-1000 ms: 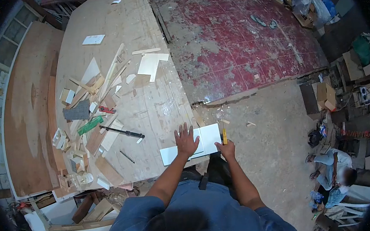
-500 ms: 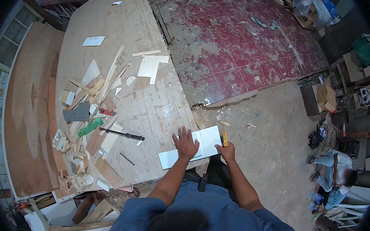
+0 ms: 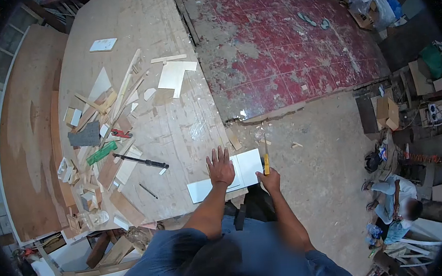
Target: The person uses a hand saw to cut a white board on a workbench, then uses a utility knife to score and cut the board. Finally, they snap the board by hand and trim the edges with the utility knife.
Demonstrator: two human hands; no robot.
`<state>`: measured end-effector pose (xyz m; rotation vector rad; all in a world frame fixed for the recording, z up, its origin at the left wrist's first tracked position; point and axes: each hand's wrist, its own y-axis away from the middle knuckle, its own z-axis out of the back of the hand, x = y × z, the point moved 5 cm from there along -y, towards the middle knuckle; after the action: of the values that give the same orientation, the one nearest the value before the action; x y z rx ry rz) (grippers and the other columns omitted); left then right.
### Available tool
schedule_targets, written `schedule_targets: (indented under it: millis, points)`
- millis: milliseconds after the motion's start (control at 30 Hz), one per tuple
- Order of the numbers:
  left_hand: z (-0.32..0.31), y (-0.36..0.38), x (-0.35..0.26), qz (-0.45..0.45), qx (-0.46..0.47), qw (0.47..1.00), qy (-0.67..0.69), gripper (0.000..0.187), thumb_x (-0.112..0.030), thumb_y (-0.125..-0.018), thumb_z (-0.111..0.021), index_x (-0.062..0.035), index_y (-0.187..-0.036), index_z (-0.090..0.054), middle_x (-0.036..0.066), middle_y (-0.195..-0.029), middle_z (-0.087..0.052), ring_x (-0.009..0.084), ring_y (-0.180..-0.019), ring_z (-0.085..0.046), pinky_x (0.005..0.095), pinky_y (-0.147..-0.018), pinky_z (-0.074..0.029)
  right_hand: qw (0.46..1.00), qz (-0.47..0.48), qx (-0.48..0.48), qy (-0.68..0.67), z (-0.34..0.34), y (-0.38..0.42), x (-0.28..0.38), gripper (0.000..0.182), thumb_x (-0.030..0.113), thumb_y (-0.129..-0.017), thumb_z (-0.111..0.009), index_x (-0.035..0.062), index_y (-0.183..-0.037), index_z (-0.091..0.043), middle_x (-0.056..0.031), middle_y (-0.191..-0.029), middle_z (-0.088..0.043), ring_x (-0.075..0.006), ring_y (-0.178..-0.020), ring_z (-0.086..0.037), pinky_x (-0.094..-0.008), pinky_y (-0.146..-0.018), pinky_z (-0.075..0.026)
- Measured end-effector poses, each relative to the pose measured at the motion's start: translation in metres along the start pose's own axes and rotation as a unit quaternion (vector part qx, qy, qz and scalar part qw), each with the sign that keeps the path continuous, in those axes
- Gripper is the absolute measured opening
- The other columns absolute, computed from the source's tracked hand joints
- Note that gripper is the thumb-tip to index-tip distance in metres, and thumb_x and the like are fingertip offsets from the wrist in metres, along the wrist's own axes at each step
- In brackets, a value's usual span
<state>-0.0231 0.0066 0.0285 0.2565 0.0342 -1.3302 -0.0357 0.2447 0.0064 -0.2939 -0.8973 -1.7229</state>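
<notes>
My left hand lies flat with its fingers spread on a white board at the near edge of the wooden table. A second white panel lies over the right part of that board and reaches past the table's edge. At its right side, my right hand is closed round the yellow handle of a tool, whose thin blade points forward. Part of the handle is hidden in my palm.
Wood offcuts, a green block, a black bar tool and red pliers lie left on the table. A person sits at the lower right. The red tiled platform is ahead.
The whole view has shifted slightly, so the table items appear a little further left. Both hands keep nearly the same places on the board and the tool.
</notes>
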Motion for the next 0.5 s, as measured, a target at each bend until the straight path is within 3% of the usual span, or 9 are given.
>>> schedule_targets:
  millis: [200,267,300,367,400,433,500]
  points:
    - [-0.002,-0.003,0.0,0.013,0.052,0.999,0.008,0.06,-0.037,-0.099,-0.044,-0.0164,-0.155,-0.037,0.009,-0.166,-0.025,0.0352,-0.152,-0.019,0.0566,-0.121,-0.013,0.991,0.003,-0.118,0.056,0.039,0.038,0.035,0.032,0.028,-0.086,-0.078,-0.0008,-0.082,-0.065,-0.0202,-0.073,-0.068,-0.0332,-0.069,-0.071,-0.043,-0.064,-0.054]
    - [0.0,-0.005,-0.001,0.014,0.069,0.997,0.024,0.061,-0.035,-0.099,-0.044,-0.0144,-0.156,-0.035,0.011,-0.167,-0.02,0.0372,-0.152,-0.017,0.0576,-0.12,-0.014,0.993,0.031,-0.089,-0.073,0.053,0.057,0.062,0.024,0.019,-0.091,-0.073,-0.0012,-0.082,-0.064,-0.0168,-0.069,-0.066,-0.0272,-0.063,-0.068,-0.0377,-0.06,-0.052]
    - [0.0,-0.005,-0.001,0.016,0.074,0.997,0.023,0.061,-0.035,-0.099,-0.044,-0.0144,-0.156,-0.035,0.011,-0.167,-0.02,0.0372,-0.152,-0.017,0.0576,-0.12,-0.014,0.993,0.027,-0.084,-0.072,0.054,0.065,0.068,0.024,0.019,-0.091,-0.073,-0.0012,-0.082,-0.064,-0.0168,-0.069,-0.066,-0.0272,-0.063,-0.068,-0.0377,-0.06,-0.052]
    - [0.001,-0.006,-0.001,0.014,0.058,0.998,-0.001,0.06,-0.039,-0.099,-0.045,-0.0189,-0.155,-0.037,0.009,-0.166,-0.024,0.0349,-0.151,-0.019,0.0559,-0.12,-0.013,0.977,0.061,-0.042,-0.201,0.049,0.083,0.08,0.02,0.015,-0.093,-0.07,-0.0015,-0.083,-0.064,-0.0124,-0.066,-0.064,-0.0193,-0.061,-0.064,-0.0342,-0.058,-0.05]
    - [-0.001,-0.005,-0.001,0.015,0.063,0.998,-0.003,0.06,-0.039,-0.099,-0.045,-0.0189,-0.155,-0.037,0.009,-0.166,-0.024,0.0349,-0.151,-0.019,0.0559,-0.12,-0.013,0.98,0.05,-0.011,-0.193,0.045,0.09,0.083,0.019,0.014,-0.093,-0.07,-0.0021,-0.085,-0.066,-0.0108,-0.066,-0.064,-0.0156,-0.063,-0.064,-0.0332,-0.059,-0.05]
    - [-0.001,-0.005,-0.001,0.01,0.058,0.998,-0.001,0.06,-0.039,-0.099,-0.045,-0.0208,-0.156,-0.037,0.009,-0.166,-0.023,0.0356,-0.151,-0.018,0.0563,-0.12,-0.013,0.973,0.1,-0.024,-0.207,0.041,0.095,0.094,0.016,0.012,-0.093,-0.069,-0.0026,-0.087,-0.068,-0.0111,-0.067,-0.064,-0.0135,-0.064,-0.063,-0.0325,-0.059,-0.05]
    - [-0.001,-0.005,-0.001,0.003,0.054,0.999,0.002,0.06,-0.039,-0.099,-0.045,-0.0228,-0.156,-0.036,0.009,-0.166,-0.022,0.0363,-0.151,-0.018,0.0567,-0.12,-0.013,0.966,0.123,0.003,-0.228,0.034,0.106,0.112,0.015,0.011,-0.093,-0.068,-0.0027,-0.089,-0.069,-0.0118,-0.068,-0.065,-0.015,-0.062,-0.064,-0.0324,-0.058,-0.05]
